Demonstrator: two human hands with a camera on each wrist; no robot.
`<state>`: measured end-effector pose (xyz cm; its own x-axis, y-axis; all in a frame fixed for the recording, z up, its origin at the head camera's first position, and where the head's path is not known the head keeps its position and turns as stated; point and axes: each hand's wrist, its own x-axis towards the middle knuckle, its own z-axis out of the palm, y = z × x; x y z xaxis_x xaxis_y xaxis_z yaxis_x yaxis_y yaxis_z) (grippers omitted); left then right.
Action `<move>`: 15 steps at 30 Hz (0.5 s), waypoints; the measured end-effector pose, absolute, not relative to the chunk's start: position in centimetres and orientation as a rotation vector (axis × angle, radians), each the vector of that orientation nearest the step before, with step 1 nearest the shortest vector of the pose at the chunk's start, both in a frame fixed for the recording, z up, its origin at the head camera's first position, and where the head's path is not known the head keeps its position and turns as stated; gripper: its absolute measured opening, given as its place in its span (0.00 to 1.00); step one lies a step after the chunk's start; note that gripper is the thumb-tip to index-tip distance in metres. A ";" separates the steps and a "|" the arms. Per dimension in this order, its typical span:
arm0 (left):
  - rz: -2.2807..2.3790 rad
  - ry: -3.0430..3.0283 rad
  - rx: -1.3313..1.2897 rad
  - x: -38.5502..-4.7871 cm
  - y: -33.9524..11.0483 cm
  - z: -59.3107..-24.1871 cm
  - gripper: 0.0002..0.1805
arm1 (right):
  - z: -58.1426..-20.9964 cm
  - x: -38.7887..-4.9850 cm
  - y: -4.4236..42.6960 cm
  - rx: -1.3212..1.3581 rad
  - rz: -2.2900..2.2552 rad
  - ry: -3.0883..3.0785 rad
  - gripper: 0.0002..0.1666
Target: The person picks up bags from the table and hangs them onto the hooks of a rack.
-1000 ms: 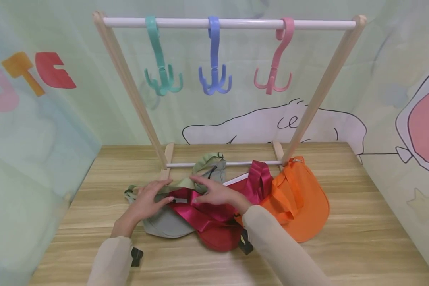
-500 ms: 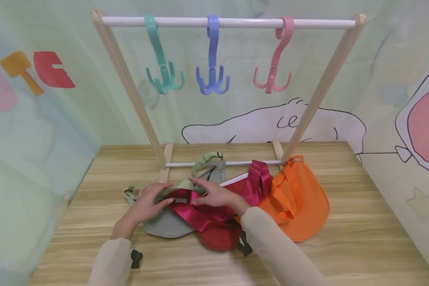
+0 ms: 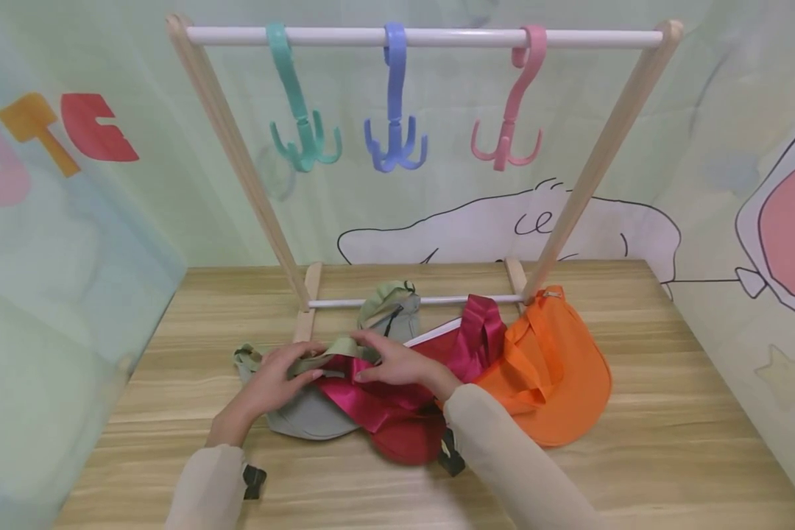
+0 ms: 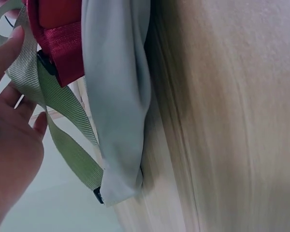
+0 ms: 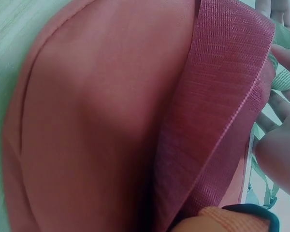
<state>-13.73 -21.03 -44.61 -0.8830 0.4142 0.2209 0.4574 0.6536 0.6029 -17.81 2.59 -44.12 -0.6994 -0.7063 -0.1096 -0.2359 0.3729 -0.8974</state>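
Observation:
In the head view, a grey bag lies partly beneath a dark red bag, with its green strap arched up between the hands. My left hand holds this strap; the left wrist view has the green webbing passing between thumb and fingers. Across from it, my right hand holds the strap's other side, over the red bag. Its grip is partly hidden. A magenta strap hangs close by that hand in the right wrist view.
An orange bag lies to the right, beside the red one. Behind stands a wooden rack with a white bar, carrying a green hook, a blue hook and a pink hook. The tabletop is wood-patterned.
Between my hands the green strap has risen a little and bunched over the magenta one. Both hands have barely moved, and the bags lie where they were.

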 end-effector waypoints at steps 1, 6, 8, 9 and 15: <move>-1.060 -2.767 -0.770 -13.8 -21.0 -44.6 0.18 | -44.1 -17.8 2.6 -0.807 -1.293 2.156 0.39; -1.120 -2.660 -0.882 -13.8 -21.0 -44.2 0.17 | -44.1 -17.7 2.5 -0.786 -1.310 2.149 0.37; -1.142 -2.675 -0.871 -13.7 -20.9 -43.8 0.16 | -44.2 -17.7 2.5 -0.783 -1.322 2.141 0.35; -1.151 -2.689 -0.859 -13.6 -20.9 -43.6 0.16 | -44.2 -17.7 2.5 -0.782 -1.330 2.137 0.34; -1.192 -2.781 -0.798 -13.3 -20.5 -42.0 0.14 | -44.3 -17.8 2.8 -0.792 -1.390 2.135 0.29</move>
